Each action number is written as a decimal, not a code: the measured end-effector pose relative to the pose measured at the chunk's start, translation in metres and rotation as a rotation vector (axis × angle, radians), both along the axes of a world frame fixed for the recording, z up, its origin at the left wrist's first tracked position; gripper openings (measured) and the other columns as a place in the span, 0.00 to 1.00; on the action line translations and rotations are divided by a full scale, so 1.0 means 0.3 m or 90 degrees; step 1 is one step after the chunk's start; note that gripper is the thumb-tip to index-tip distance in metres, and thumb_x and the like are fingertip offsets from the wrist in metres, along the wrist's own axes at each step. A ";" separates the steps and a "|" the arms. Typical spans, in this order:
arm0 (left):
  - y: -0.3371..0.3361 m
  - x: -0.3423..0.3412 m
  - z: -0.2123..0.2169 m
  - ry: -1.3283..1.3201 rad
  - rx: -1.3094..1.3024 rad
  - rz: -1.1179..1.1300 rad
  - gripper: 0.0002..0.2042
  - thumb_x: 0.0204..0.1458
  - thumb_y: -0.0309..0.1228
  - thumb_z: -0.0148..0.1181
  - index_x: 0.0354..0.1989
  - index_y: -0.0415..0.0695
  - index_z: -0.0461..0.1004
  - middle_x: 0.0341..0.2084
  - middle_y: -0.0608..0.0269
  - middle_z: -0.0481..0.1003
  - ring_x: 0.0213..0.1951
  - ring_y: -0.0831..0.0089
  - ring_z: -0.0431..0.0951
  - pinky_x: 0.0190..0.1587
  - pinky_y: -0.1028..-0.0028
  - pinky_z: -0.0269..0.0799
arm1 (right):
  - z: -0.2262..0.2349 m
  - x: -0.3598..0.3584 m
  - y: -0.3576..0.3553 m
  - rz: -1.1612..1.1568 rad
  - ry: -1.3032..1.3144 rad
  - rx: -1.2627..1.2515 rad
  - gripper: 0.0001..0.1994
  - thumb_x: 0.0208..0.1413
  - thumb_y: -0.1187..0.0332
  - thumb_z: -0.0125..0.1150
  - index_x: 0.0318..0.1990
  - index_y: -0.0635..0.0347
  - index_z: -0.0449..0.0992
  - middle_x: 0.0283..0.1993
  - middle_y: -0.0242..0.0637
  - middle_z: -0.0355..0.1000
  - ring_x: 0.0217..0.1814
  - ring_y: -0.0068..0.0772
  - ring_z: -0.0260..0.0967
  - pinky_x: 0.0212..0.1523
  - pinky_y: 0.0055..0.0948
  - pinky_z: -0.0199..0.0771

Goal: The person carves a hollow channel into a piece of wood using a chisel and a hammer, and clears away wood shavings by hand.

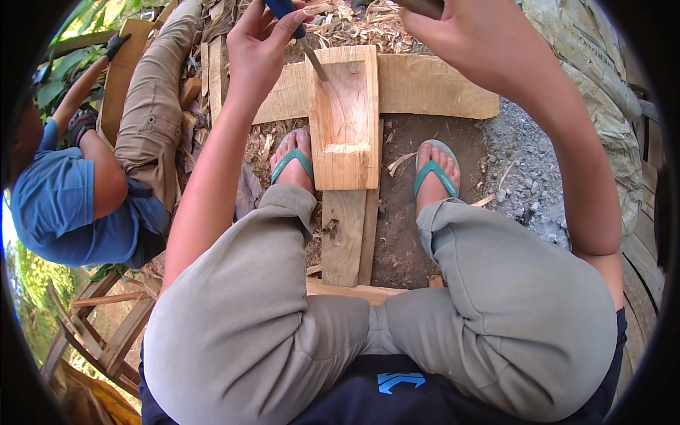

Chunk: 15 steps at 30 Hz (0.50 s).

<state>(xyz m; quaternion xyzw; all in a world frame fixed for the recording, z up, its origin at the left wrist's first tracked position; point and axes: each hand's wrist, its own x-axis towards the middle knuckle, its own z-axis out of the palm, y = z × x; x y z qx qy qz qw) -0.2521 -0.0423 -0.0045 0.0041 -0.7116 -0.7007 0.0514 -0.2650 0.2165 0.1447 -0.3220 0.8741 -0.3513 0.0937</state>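
Fingers of the left hand (258, 49) grip a blue-handled chisel (301, 35) slanting down-right into the hollowed wood block (345, 117), which runs up-down at top middle, while the right hand (460, 35) grips a wooden handle (423, 6) above it.

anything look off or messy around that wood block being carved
Nothing is damaged. Wood shavings lie scattered on the ground beyond the hollowed wood block, as carving leaves them. The left hand holds a blue-handled chisel with its blade in the hollow; the right hand grips a wooden handle above.
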 end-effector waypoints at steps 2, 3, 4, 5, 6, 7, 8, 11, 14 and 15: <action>-0.007 -0.004 0.005 0.002 -0.006 -0.002 0.19 0.62 0.23 0.63 0.61 0.37 0.70 0.43 0.62 0.80 0.42 0.74 0.83 0.43 0.75 0.80 | 0.003 -0.008 -0.009 0.004 -0.038 0.017 0.10 0.54 0.78 0.56 0.44 0.66 0.76 0.32 0.57 0.74 0.34 0.57 0.74 0.37 0.43 0.71; -0.013 -0.005 0.001 -0.002 -0.018 -0.003 0.19 0.62 0.23 0.63 0.60 0.37 0.70 0.43 0.62 0.80 0.43 0.74 0.83 0.44 0.75 0.80 | 0.005 -0.013 -0.011 0.013 -0.057 0.038 0.10 0.53 0.78 0.56 0.44 0.66 0.76 0.32 0.57 0.74 0.34 0.57 0.74 0.37 0.43 0.71; -0.008 -0.003 0.004 -0.007 -0.026 -0.005 0.18 0.62 0.23 0.63 0.60 0.36 0.70 0.44 0.62 0.80 0.43 0.73 0.83 0.44 0.75 0.80 | -0.009 -0.014 -0.009 0.003 -0.043 0.007 0.10 0.53 0.78 0.56 0.43 0.66 0.76 0.31 0.56 0.74 0.34 0.57 0.74 0.37 0.43 0.71; -0.002 -0.005 0.007 -0.008 -0.024 -0.001 0.19 0.62 0.23 0.63 0.60 0.36 0.70 0.44 0.62 0.80 0.43 0.74 0.83 0.44 0.75 0.80 | -0.032 -0.016 -0.007 -0.006 -0.028 -0.023 0.10 0.53 0.78 0.56 0.43 0.67 0.76 0.31 0.56 0.73 0.34 0.57 0.74 0.37 0.43 0.71; 0.003 -0.008 0.010 -0.008 -0.022 0.004 0.19 0.62 0.23 0.63 0.61 0.36 0.70 0.44 0.61 0.80 0.43 0.74 0.83 0.44 0.75 0.79 | -0.034 -0.013 -0.006 -0.016 -0.019 -0.026 0.09 0.53 0.78 0.56 0.43 0.67 0.75 0.31 0.56 0.73 0.34 0.57 0.73 0.37 0.44 0.70; 0.005 -0.004 0.017 -0.010 -0.022 0.011 0.19 0.62 0.23 0.63 0.61 0.36 0.70 0.44 0.61 0.80 0.43 0.74 0.83 0.44 0.75 0.79 | -0.035 -0.012 -0.008 -0.024 -0.011 -0.033 0.09 0.53 0.78 0.56 0.42 0.67 0.75 0.31 0.56 0.73 0.34 0.57 0.73 0.37 0.44 0.70; -0.001 -0.003 0.011 -0.011 -0.019 0.005 0.19 0.62 0.23 0.63 0.61 0.37 0.70 0.44 0.61 0.80 0.43 0.74 0.83 0.43 0.75 0.79 | -0.010 -0.005 -0.018 -0.033 -0.007 -0.012 0.09 0.53 0.78 0.56 0.42 0.67 0.75 0.31 0.56 0.73 0.34 0.57 0.73 0.37 0.44 0.70; -0.012 -0.010 -0.001 -0.007 -0.009 -0.007 0.20 0.62 0.24 0.63 0.62 0.37 0.70 0.44 0.61 0.80 0.43 0.75 0.83 0.43 0.75 0.79 | -0.001 -0.009 -0.012 -0.017 -0.005 0.024 0.08 0.54 0.77 0.56 0.41 0.68 0.75 0.30 0.56 0.73 0.33 0.56 0.72 0.36 0.44 0.69; -0.008 -0.005 -0.002 -0.006 -0.002 0.000 0.20 0.62 0.24 0.64 0.62 0.37 0.69 0.43 0.62 0.81 0.42 0.75 0.83 0.42 0.76 0.79 | -0.023 -0.007 -0.001 -0.005 0.000 -0.019 0.07 0.54 0.77 0.56 0.40 0.68 0.74 0.29 0.56 0.72 0.32 0.55 0.71 0.35 0.44 0.68; -0.010 -0.002 0.000 -0.008 -0.004 0.003 0.20 0.62 0.24 0.64 0.62 0.37 0.69 0.43 0.62 0.81 0.42 0.75 0.83 0.42 0.76 0.78 | -0.022 -0.002 -0.007 -0.004 0.000 -0.025 0.07 0.54 0.77 0.56 0.40 0.68 0.74 0.29 0.56 0.72 0.31 0.55 0.71 0.35 0.44 0.68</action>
